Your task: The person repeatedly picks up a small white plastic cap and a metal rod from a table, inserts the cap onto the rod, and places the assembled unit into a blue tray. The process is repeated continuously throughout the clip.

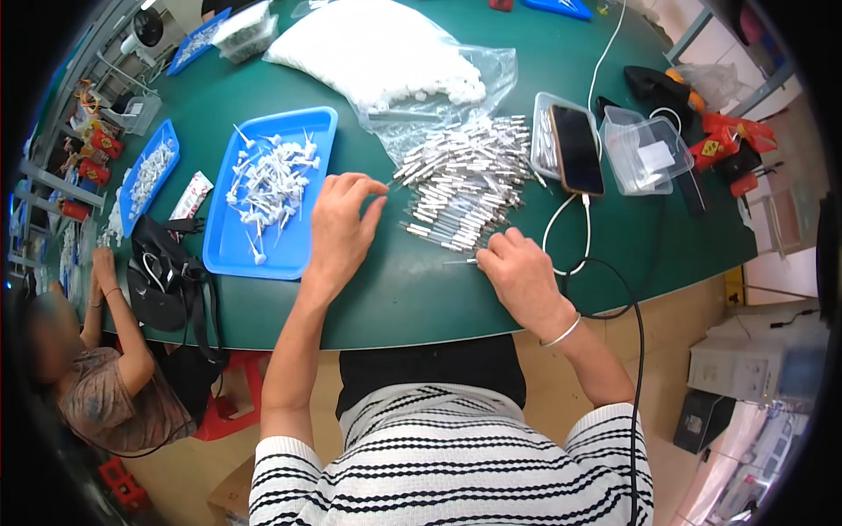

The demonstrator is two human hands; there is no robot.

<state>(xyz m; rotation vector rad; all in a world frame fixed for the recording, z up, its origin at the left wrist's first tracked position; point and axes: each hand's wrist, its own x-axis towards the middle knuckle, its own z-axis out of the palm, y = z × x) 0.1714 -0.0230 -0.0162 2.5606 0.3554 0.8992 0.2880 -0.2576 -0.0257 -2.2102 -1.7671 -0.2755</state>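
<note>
A heap of slim metal rods with white and dark bands (469, 180) lies on the green table between my hands. At its lower right edge, my right hand (526, 276) has its fingers pinched together on a thin rod (458, 262), whose end sticks out to the left. My left hand (345, 232) hovers at the heap's left side, thumb and forefinger apart, with nothing visible between them. Just left of it is a blue tray (224, 254) holding many white plastic pieces with thin pointed stems (272, 180).
A large clear bag of small white pieces (368, 53) lies behind the heap. To the right are a phone (576, 149) with a white cable, clear plastic boxes (645, 149) and a black cable (636, 333). On the left, a black bag (158, 280) sits near another person (114, 377).
</note>
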